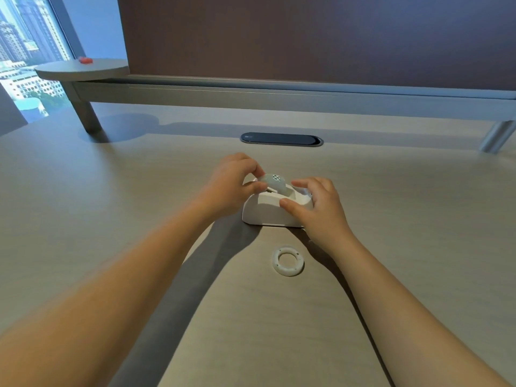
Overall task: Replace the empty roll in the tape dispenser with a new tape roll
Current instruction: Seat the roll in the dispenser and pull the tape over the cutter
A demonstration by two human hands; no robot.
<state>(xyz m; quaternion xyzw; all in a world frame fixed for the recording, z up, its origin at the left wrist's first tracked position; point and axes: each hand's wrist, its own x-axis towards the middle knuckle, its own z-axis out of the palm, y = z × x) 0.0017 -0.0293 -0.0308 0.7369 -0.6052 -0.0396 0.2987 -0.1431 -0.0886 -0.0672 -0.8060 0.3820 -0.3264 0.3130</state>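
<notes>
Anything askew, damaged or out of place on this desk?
Nothing damaged. A bare white ring lies loose on the desk in front of the dispenser. The left hand holds the roll at the dispenser; the right hand steadies it.

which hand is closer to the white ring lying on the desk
Right. The right hand grips the dispenser just beyond the white ring, its wrist passing beside it. The left hand holds the tape roll farther back and left.
</notes>
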